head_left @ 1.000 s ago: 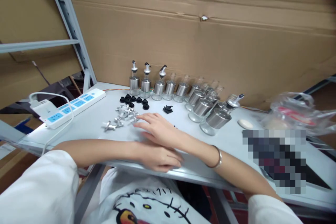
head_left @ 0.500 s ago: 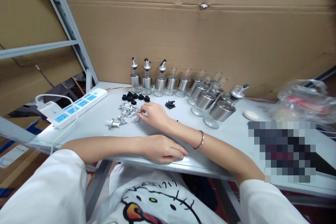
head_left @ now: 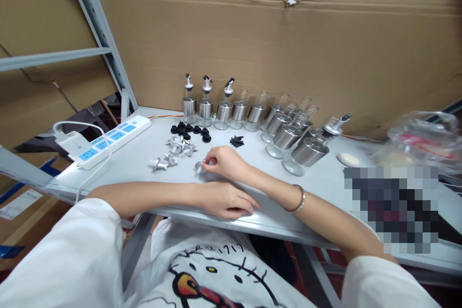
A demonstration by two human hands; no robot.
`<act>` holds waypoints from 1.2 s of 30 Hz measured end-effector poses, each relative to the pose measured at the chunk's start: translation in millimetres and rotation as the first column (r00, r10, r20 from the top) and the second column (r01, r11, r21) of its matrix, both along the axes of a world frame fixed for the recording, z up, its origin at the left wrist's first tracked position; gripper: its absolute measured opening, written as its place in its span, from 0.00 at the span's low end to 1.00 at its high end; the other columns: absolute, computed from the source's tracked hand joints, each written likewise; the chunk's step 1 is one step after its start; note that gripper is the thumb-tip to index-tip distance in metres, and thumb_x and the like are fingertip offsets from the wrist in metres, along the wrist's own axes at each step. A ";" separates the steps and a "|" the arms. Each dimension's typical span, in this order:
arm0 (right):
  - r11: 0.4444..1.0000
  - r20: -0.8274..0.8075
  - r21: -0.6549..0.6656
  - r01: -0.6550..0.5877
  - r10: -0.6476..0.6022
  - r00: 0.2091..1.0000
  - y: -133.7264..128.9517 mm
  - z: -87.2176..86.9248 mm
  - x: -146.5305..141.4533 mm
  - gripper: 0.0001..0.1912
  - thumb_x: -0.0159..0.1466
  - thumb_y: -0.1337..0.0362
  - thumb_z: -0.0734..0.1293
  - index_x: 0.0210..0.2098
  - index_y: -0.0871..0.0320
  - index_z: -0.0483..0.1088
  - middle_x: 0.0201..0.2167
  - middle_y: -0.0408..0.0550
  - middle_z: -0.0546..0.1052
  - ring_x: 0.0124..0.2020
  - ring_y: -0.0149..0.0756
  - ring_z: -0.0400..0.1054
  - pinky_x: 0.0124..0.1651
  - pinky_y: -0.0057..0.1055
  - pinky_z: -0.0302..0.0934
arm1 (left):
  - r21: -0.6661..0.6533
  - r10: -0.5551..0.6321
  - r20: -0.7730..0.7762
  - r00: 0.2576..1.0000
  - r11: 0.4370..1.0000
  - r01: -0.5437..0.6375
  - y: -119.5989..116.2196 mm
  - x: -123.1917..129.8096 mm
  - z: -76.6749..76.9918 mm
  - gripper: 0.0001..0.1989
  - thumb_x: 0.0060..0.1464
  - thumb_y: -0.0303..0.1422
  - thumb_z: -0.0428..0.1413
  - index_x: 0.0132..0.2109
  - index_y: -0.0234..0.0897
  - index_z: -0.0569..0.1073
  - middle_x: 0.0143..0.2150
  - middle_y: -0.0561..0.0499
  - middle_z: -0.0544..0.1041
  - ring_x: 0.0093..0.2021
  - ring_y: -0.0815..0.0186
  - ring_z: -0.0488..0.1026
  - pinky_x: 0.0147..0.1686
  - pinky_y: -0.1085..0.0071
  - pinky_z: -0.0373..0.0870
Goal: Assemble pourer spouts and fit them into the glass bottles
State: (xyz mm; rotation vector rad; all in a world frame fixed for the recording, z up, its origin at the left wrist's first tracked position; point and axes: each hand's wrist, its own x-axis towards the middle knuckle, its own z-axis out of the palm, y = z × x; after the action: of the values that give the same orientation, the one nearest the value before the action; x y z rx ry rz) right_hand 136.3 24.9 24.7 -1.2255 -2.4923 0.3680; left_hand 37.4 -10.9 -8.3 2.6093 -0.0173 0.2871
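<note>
My right hand [head_left: 226, 162], with a bangle on the wrist, pinches a silver pourer spout [head_left: 199, 168] just above the table. To its left lies a loose group of silver pourer spouts [head_left: 176, 146]. Behind them are several black stoppers [head_left: 187, 129]. A small heap of black flip caps [head_left: 237, 141] lies beyond my right hand. My left hand [head_left: 227, 200] rests palm down near the table's front edge, fingers loosely stretched, with no object visible in it. At the back stand glass bottles with steel sleeves [head_left: 256, 114]; some carry pourer tops [head_left: 228, 87], others have bare necks.
A white power strip [head_left: 114, 138] with a plugged-in charger lies on the left of the table [head_left: 133, 168]. On the right are a pale oval object [head_left: 348, 160], a clear plastic bag [head_left: 418, 139] and a blurred-out dark item. Cardboard [head_left: 252, 48] stands behind.
My right hand has drawn a pourer spout out of the group, toward me and slightly to the right. My left hand stays nearly in place. The view has shifted slightly.
</note>
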 end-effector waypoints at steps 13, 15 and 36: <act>0.844 -0.439 0.534 0.048 0.228 0.869 -29.9 -5.8 60.8 0.07 0.64 0.66 0.65 0.30 0.58 0.74 0.21 0.44 0.73 0.24 0.30 0.65 0.31 0.29 0.61 | -0.885 0.095 -0.013 0.995 0.463 -0.056 18.2 -8.2 7.3 0.29 0.43 0.51 0.63 0.44 0.32 0.74 0.41 0.44 0.79 0.40 0.63 0.76 0.47 0.61 0.71; 0.788 -0.403 0.615 0.029 0.282 0.871 -29.4 -6.4 66.0 0.05 0.63 0.67 0.65 0.32 0.58 0.74 0.22 0.44 0.73 0.24 0.30 0.65 0.29 0.29 0.61 | -0.925 0.105 0.035 0.994 0.379 -0.007 21.4 -9.0 4.8 0.33 0.40 0.56 0.62 0.43 0.31 0.74 0.38 0.43 0.79 0.36 0.63 0.76 0.45 0.61 0.71; 0.715 -0.174 0.684 -0.142 0.349 0.921 -30.2 -5.5 75.4 0.06 0.65 0.66 0.63 0.34 0.59 0.71 0.22 0.45 0.71 0.24 0.30 0.64 0.27 0.28 0.58 | -0.859 0.505 0.035 0.862 0.457 -0.232 13.9 -7.6 8.0 0.27 0.46 0.55 0.57 0.24 0.33 0.65 0.19 0.56 0.66 0.20 0.73 0.64 0.27 0.73 0.60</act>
State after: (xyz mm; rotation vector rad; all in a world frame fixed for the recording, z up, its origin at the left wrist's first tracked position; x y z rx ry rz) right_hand 211.7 -5.3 19.2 -0.4967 -2.2089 -0.2629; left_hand 29.8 3.0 -0.3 1.5338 0.4973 0.6523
